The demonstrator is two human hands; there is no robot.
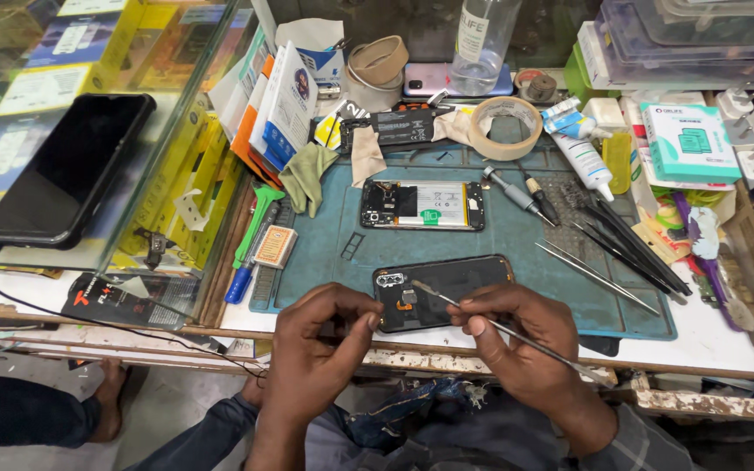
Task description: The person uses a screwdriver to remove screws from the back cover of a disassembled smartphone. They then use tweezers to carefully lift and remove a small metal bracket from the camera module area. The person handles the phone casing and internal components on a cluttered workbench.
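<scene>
1. Two bare hands work at the near edge of a cluttered counter (pixel 726 336), over a teal work mat (pixel 517 253).
2. Three phones are in view: a black back cover (pixel 441 290) lying inside-up on the mat's front edge, an opened phone (pixel 422 205) with its battery exposed just behind it, and an intact dark phone (pixel 67 170) well apart on the glass case at left.
3. The back cover is glossy black, with a silver camera frame near its left end (small parts inside are too fine to tell).
4. The left hand (pixel 320 344) curls, fingertips pinched at the cover's left edge.
5. The right hand (pixel 517 336) pinches one thin metal tool (pixel 490 323), its flat tip resting on the cover.
6. Two tape rolls sit behind; one (pixel 505 127) lies flat.
</scene>
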